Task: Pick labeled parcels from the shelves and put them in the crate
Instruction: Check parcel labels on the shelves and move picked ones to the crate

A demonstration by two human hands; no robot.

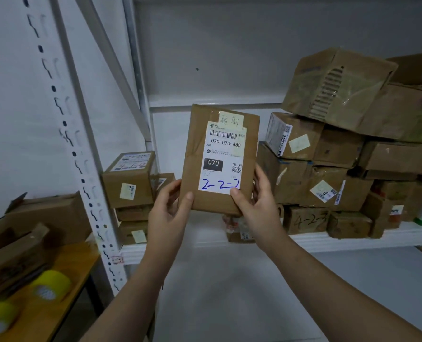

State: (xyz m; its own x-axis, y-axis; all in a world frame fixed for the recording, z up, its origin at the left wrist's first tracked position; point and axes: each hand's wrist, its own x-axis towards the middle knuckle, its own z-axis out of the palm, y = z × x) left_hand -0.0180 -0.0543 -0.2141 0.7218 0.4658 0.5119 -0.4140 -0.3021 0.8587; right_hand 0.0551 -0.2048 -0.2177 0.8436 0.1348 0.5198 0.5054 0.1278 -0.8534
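A flat brown parcel (197, 154) is held upright in front of the white shelf (353, 239). Its white label reads 070-070-A80, with "2-2-2" handwritten in blue. My left hand (169, 211) grips its lower left edge, thumb on the front. My right hand (256, 203) grips the lower right corner, thumb on the label's bottom edge. No crate is in view.
Several cardboard boxes are stacked on the shelf at the right (328, 169), and a few smaller ones at the left (128, 178). A perforated white upright (81, 169) stands left of them. A wooden table (57, 304) at lower left carries boxes and yellow tape rolls (49, 285).
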